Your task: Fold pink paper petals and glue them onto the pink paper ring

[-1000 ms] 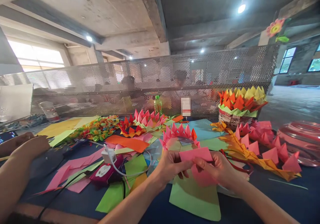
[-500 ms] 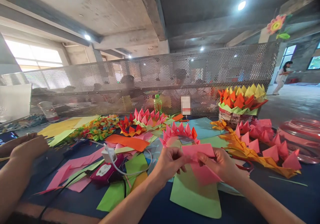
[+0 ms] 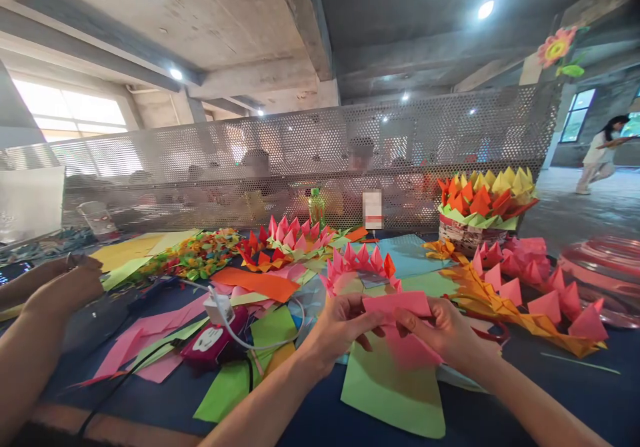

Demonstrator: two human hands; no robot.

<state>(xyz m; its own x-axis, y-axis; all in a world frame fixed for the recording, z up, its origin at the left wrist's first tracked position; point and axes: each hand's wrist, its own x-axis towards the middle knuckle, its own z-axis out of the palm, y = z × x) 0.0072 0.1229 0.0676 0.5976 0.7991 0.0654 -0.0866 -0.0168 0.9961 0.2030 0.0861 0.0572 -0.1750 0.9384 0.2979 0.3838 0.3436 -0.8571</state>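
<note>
Between my two hands is a pink sheet of paper [image 3: 400,305], its upper part folded over into a strip. My left hand [image 3: 340,330] pinches the strip's left end between thumb and fingers. On the right side, the thumb of my right hand [image 3: 445,334] presses on the fold, its fingers behind the paper. Below the hands lies a pale green sheet [image 3: 393,394]. Just beyond them stands a curved row of pink folded paper points [image 3: 363,260], with one orange-red point at its right.
A purple power strip [image 3: 215,340] with a white plug and cables lies left of my hands. Yellow-orange folded strips [image 3: 530,320] with pink points are to the right, near a layered paper flower [image 3: 480,200]. Another person's hands [image 3: 65,287] work at far left.
My left thumb has moved up and right along the pink paper's fold, closer to my right thumb. The walking person in the background has moved right.
</note>
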